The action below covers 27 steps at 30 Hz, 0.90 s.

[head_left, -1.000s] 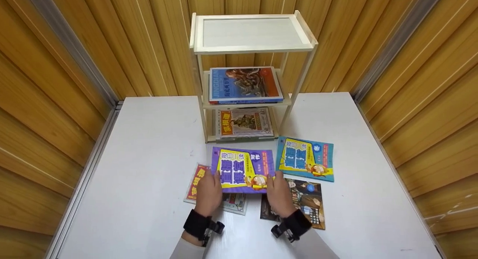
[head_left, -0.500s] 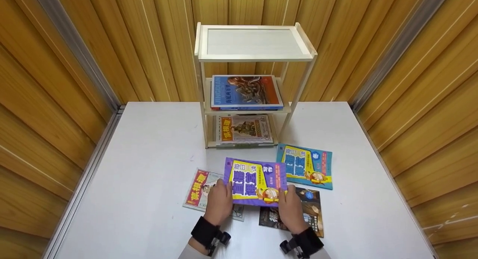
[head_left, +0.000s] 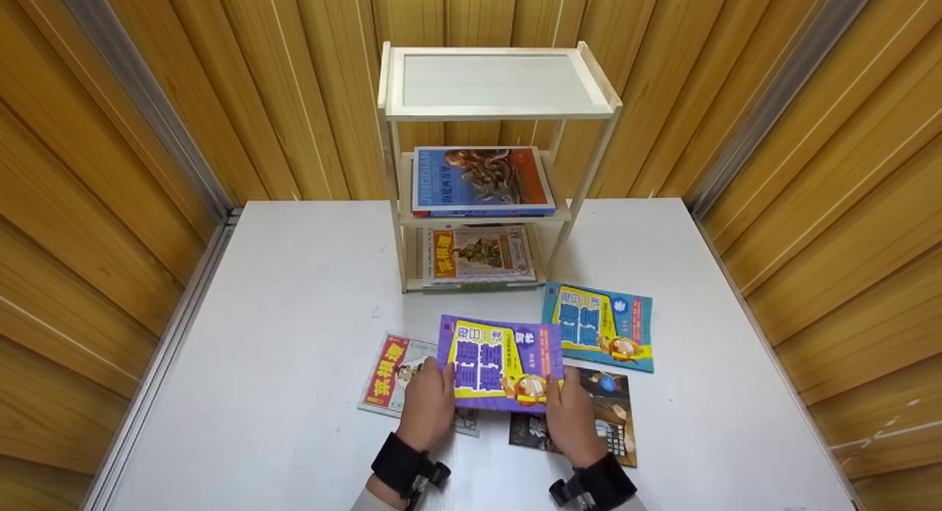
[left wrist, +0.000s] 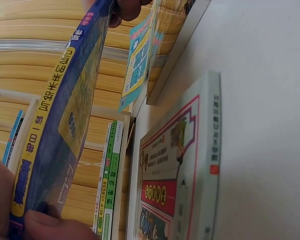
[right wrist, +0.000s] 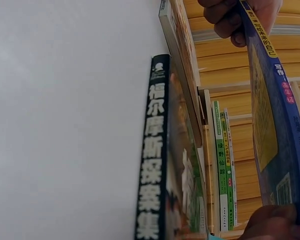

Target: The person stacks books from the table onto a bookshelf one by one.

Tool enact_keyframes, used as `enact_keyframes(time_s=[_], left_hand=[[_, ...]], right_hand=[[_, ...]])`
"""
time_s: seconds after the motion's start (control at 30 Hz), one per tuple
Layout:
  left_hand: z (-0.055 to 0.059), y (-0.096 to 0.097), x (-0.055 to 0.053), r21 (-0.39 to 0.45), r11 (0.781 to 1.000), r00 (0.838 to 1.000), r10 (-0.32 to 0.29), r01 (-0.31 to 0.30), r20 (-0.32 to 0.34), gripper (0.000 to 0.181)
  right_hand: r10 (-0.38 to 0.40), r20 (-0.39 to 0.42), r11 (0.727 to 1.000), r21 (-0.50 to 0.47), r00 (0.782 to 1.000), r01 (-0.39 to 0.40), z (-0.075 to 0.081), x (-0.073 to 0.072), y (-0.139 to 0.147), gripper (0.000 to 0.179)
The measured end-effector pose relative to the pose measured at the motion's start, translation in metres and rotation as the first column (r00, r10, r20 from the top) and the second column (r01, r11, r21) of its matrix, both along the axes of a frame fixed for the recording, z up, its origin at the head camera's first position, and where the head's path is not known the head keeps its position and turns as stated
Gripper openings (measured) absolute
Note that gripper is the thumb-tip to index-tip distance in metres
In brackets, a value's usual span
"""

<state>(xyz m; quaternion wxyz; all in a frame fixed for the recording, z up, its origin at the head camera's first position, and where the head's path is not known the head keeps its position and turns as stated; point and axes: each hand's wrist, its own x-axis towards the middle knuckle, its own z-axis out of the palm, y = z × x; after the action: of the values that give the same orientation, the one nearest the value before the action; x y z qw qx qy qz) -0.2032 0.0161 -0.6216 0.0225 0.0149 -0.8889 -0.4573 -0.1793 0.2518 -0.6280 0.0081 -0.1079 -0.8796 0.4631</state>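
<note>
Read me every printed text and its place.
"每日一读": purple book, teal book
"直播课堂": both
"写作": purple book
"写给未来的自己": purple spine
"菜根谭": red-and-grey book, lower-shelf book
"JINGDIAN": blue book
"海底两万里": blue book
"福尔摩斯探案集": dark book's spine
"绿野仙踪": green spine
Most other print: too small or blurred.

Held bk (head_left: pixel 500 364): purple cvr, yellow panel — purple ltrs
Teal bk (head_left: pixel 611 328): yellow panel, red strip
Mid-shelf bk (head_left: pixel 482 180): blue w/ red-brn art
Shelf unit (head_left: pixel 500 82): cream, pale-gry top
Wall (head_left: pixel 482 10): yellow-brn wood grain
Wristbands (head_left: pixel 397 463): blk
Tbl (head_left: pixel 280 312): white
</note>
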Motion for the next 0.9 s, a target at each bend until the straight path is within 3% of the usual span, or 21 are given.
enact_keyframes(time_s=[0.23,0.63,0.77,0.9], left_hand=[[-0.001,-0.002,0.004,-0.041,0.999,1.0,0.005,-0.005,-0.015,0.025],[0.002,-0.006,0.002,-0.075,0.995,0.997,-0.058,0.061,0.046,0.035],[0.004,-0.006,-0.005,-0.111,0.992,0.998,-0.058,0.061,0.026,0.035],[0.008,-0.008,-0.021,-0.189,0.981,0.999,-0.048,0.047,-0.002,0.036]], right_hand=[[0.014,0.009,1.0,-0.003,1.0,-0.014,-0.004,-0.001,-0.001,0.027],[0.049,-0.035,0.998,0.043,0.998,-0.048,-0.006,-0.01,0.004,0.023],[0.055,-0.027,0.998,0.017,0.998,-0.055,-0.004,-0.018,0.006,0.022],[0.07,-0.033,0.998,0.007,0.997,-0.07,0.001,-0.035,0.006,0.022]])
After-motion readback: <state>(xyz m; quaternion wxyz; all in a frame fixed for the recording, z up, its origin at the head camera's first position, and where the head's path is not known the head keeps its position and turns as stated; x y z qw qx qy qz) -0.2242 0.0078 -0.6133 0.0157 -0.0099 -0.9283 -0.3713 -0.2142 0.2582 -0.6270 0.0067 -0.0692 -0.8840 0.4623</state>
